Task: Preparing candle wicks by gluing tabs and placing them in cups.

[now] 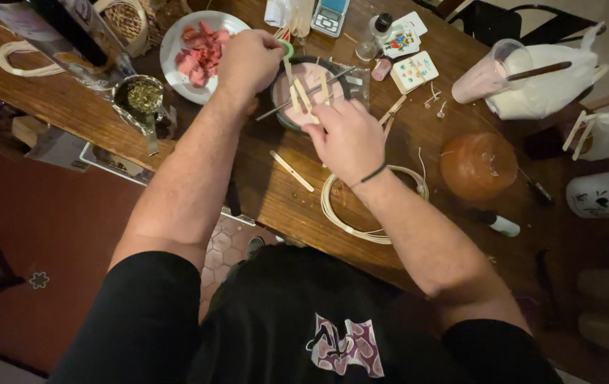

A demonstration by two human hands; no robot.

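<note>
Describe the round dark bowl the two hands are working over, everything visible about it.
The round dark bowl sits upright on the wooden table, beside a white plate of pink chunks. It holds a pale pink filling, smooth on top. Several flat wooden sticks lie across its rim, along with a thin metal rod. The left hand hovers at its upper left edge; the right hand covers its lower right rim, fingers on the sticks.

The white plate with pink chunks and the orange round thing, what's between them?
In the head view, a dark bowl with wooden sticks across it, with both hands at it.
</note>
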